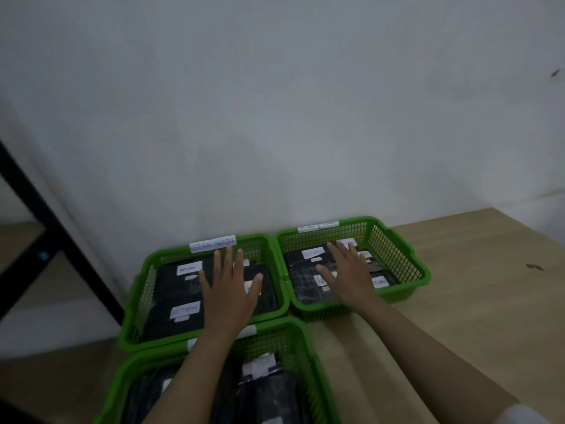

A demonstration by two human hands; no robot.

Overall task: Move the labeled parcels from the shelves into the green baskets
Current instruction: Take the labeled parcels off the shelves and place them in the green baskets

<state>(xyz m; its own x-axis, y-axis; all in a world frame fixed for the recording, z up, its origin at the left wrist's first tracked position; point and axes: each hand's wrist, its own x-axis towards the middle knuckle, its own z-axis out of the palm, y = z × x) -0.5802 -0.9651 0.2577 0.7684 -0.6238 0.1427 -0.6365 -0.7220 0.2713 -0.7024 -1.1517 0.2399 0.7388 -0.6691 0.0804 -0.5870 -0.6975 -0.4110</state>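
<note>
While spread flat, fingers straight and wide, left hand over black parcels in far-left green basket, gripping nothing; contact with parcels unclear. Right hand likewise flat and wide over parcels in far-right green basket, holding nothing. Both baskets side by side, touching, at far edge of wooden counter against grey wall. White labels on parcels, writing blurred. White tag on far rim of left basket, two small tags on far rim of right one. Third green basket at near edge, also packed with black labeled parcels, under left forearm. Black shelf frame past counter's left edge.
</note>
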